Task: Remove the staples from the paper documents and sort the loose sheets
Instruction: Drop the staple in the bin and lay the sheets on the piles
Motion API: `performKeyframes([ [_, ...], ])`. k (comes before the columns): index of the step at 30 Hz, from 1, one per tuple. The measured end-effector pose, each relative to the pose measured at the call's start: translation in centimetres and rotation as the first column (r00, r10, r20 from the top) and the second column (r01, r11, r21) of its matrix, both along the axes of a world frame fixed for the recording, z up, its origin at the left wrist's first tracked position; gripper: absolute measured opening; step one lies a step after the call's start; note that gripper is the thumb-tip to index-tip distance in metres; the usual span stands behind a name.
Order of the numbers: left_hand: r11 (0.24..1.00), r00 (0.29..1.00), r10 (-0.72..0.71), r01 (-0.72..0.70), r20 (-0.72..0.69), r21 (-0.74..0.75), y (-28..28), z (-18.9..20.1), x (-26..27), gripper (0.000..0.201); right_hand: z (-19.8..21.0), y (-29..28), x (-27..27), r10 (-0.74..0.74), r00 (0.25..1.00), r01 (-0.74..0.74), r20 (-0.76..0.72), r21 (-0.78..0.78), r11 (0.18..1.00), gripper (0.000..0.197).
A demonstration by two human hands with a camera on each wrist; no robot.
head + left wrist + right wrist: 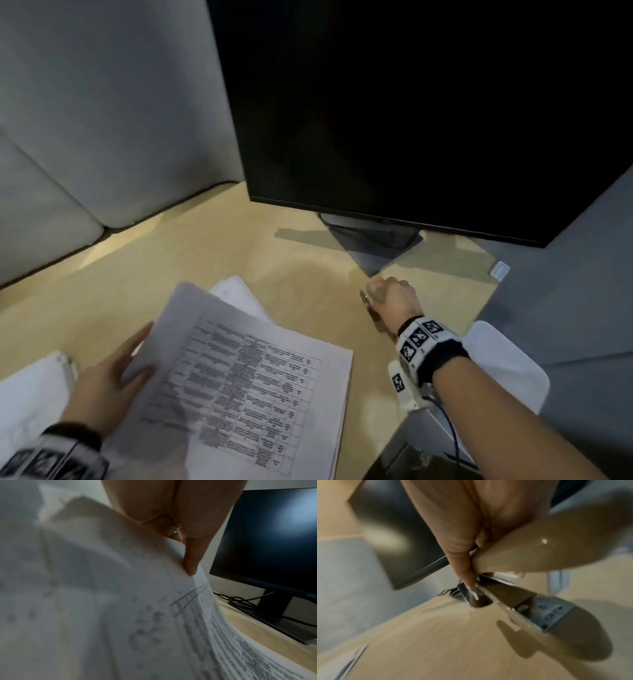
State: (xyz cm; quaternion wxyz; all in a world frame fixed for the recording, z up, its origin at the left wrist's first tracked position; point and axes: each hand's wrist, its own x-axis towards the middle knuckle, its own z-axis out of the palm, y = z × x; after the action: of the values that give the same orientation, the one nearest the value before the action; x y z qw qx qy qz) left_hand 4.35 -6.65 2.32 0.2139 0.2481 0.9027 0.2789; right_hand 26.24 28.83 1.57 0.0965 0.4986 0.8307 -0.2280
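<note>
Papers fill the lower left of the head view: three lots can be counted. Nearest, at the bottom left corner, lies a white stack [30, 394]. Beside it, lower centre, is the printed document [246, 387], its pages covered with a table of small text, too blurred to read. The left hand [109, 387] has its fingers slid under the top sheet, which is lifted and curling; in the left wrist view one finger [191, 555] presses against the paper's edge, and whether the thumb pinches from the other side cannot be told. A third bit of white paper [236, 294] peeks out behind the document's far corner.

Further in, right of centre, the right hand [394, 298] is clenched around a beige stapler [522, 555], held just above the wooden desk [205, 246]; the right wrist view shows its metal jaw end hanging open. Each wrist wears one marker band, two in all.

At the lower right sits one white rounded object [507, 363]. Farthest back, one dark monitor [411, 102] stands on its stand at the upper right, with a grey padded partition [102, 102] at the upper left.
</note>
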Motion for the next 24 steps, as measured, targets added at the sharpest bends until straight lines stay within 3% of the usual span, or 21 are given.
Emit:
performKeyframes([
  [2,1.0,1.0,-0.004,0.004,-0.019,0.007,0.9,0.8,0.6,0.06,-0.4,-1.5,-3.0,0.226,0.968,-0.229,0.106,0.026,0.973,0.029],
  [3,1.0,1.0,-0.022,0.022,-0.006,-0.001,0.9,0.9,0.6,0.06,-1.2,-1.7,-4.1,0.27,0.953,-0.276,0.134,0.023,0.961,0.028],
  [7,0.997,0.995,-0.071,0.072,-0.075,0.005,1.3,1.3,0.5,0.07,-3.8,-2.0,-6.5,0.272,0.949,-0.277,0.159,0.01,0.961,0.036],
  [11,0.991,0.99,-0.108,0.114,-0.09,0.072,1.2,1.5,0.2,0.082,-2.2,-4.2,-8.2,0.272,0.944,-0.293,0.188,0.099,0.951,0.057],
  [13,0.987,0.99,-0.113,0.121,-0.086,0.104,1.2,1.8,0.2,0.085,-1.1,-6.6,-9.3,0.443,0.896,-0.443,0.025,0.106,0.89,0.065],
  [15,0.983,0.99,-0.118,0.128,-0.079,0.135,1.4,2.3,0.2,0.078,0.3,-9.4,-10.4,0.58,0.769,-0.6,-0.269,0.009,0.8,0.063],
  [18,0.983,0.994,-0.102,0.107,-0.041,0.149,1.2,2.2,-0.2,0.077,0.6,-11.9,-11.0,0.462,0.609,-0.647,-0.644,-0.066,0.76,0.059],
  [21,0.976,0.999,-0.05,0.05,-0.005,0.21,0.7,2.1,-0.6,0.084,0.3,-12.8,-10.3,0.426,0.488,-0.639,-0.762,0.021,0.769,0.057],
  [24,0.966,0.999,-0.046,0.037,0.026,0.257,0.4,2.4,-0.6,0.075,-0.2,-12.9,-9.8,0.475,0.37,-0.65,-0.798,0.142,0.746,0.052],
])
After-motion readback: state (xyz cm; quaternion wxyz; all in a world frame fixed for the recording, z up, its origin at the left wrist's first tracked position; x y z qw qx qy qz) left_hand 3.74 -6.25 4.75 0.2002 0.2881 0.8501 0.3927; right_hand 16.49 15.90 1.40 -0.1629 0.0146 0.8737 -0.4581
